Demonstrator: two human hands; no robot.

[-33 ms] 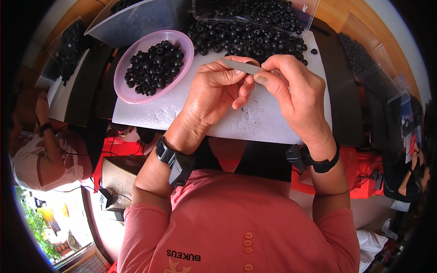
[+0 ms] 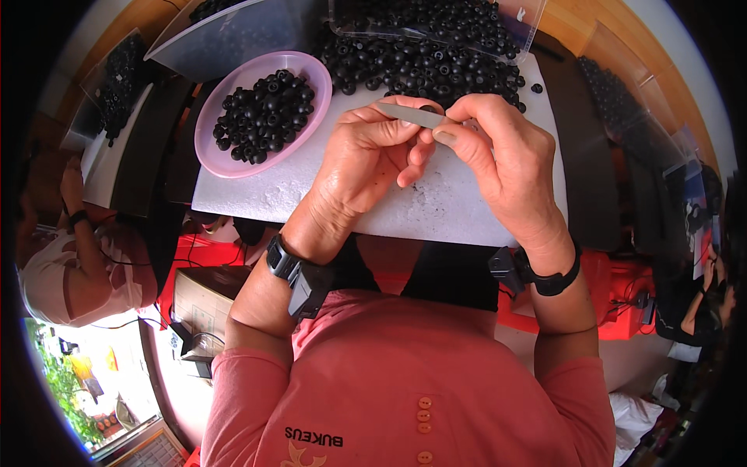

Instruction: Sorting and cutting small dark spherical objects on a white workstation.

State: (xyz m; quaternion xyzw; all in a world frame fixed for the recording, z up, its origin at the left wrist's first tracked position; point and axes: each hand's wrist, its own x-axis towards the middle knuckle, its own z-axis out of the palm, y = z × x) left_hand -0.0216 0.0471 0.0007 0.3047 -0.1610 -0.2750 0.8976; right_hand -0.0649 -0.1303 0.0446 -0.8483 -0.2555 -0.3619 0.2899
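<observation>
Both my hands are raised over the near half of the white board (image 2: 257, 198), close together. A thin, flat grey blade-like strip (image 2: 412, 115) spans them. My right hand (image 2: 510, 148) pinches its right end between thumb and fingers. Closed beneath the strip, my left hand (image 2: 362, 148) has its thumb at the strip's lower edge. A small dark piece (image 2: 427, 108) shows by the left index fingertip, mostly hidden behind the strip. To the left stands a pink round bowl (image 2: 204, 144) holding several glossy black hollow round parts (image 2: 264, 117).
A large heap of similar black parts (image 2: 436, 70) covers the board's far side, spilling from a clear tray (image 2: 535, 19). A grey-white bin (image 2: 233, 47) leans at the back left. Other people work at both sides; one sleeve (image 2: 85, 272) shows left. A cardboard box (image 2: 204, 300) stands below.
</observation>
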